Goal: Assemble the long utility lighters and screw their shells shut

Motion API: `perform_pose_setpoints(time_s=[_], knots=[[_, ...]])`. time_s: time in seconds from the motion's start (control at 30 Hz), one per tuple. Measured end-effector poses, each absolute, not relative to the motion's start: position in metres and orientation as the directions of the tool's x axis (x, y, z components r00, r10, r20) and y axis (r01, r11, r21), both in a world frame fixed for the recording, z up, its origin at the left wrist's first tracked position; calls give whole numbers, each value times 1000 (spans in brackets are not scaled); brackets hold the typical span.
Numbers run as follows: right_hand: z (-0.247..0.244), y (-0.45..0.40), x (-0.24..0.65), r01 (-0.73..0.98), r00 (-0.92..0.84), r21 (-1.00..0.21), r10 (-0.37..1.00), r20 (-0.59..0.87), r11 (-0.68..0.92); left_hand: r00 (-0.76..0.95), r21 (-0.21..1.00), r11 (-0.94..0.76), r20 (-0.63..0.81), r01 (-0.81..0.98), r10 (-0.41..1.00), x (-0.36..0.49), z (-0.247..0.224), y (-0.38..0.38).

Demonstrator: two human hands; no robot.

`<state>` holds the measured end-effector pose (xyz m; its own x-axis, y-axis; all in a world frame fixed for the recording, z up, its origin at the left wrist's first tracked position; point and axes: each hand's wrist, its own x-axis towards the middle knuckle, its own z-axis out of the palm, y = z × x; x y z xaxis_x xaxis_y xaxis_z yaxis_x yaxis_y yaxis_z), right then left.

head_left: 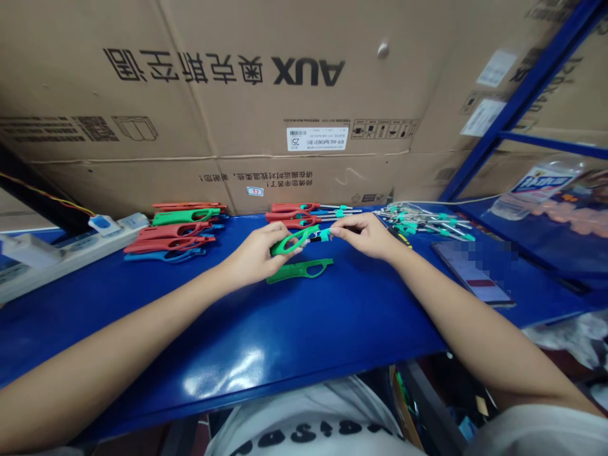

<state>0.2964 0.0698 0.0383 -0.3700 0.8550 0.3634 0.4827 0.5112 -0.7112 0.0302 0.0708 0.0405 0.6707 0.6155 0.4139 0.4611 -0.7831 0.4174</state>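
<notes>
Green casing (281, 246) sits in left hand (255, 254); right hand (365, 234) pinches teal part (325, 235).

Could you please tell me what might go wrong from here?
The small teal piece pinched in the right hand could slip. The loose green piece lying near the green casing in the left hand might get nudged. The phone beside the right forearm could be bumped.

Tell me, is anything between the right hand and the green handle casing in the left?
Only a teal piece and a dark bit show between the right hand and the green handle casing in the left hand; nothing else visible is in the way. Another green casing lies outside that gap.
</notes>
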Motion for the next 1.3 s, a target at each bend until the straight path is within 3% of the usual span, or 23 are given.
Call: perform_pose_setpoints(time_s=[0.17, 0.27, 0.37, 0.47, 0.6, 0.7, 0.83, 0.93, 1.03, 1.3], knots=[[41, 73, 299, 429, -359, -753, 859, 364, 499, 681, 339, -801, 422, 493, 599, 24, 55, 74], [42, 79, 311, 386, -233, -813, 898, 372, 437, 658, 362, -770, 401, 525, 637, 16, 50, 79], [46, 82, 322, 327, -133, -863, 923, 362, 386, 558, 573, -641, 345, 512, 755, 15, 42, 82], [50, 78, 315, 322, -321, -835, 881, 347, 446, 457, 831, -424, 240, 359, 856, 32, 39, 79], [54, 65, 290, 322, -576, -850, 799, 173, 416, 413, 938, -319, 239, 136, 879, 65, 44, 70], [57, 62, 289, 356, -607, -847, 787, 111, 394, 438, 920, -362, 266, 151, 859, 78, 47, 68], [63, 74, 326, 454, -547, -707, 796, 260, 543, 456, 873, -386, 225, 298, 861, 71, 40, 76], [64, 91, 379, 697, -415, -477, 843, 341, 536, 552, 697, -541, 246, 471, 797, 56, 29, 83], [57, 108, 437, 859, -265, -320, 881, 392, 401, 691, 499, -686, 215, 530, 690, 44, 22, 82], [29, 108, 503, 890, -292, -233, 882, 369, 392, 812, 341, -755, -46, 560, 582, 40, 33, 74]])
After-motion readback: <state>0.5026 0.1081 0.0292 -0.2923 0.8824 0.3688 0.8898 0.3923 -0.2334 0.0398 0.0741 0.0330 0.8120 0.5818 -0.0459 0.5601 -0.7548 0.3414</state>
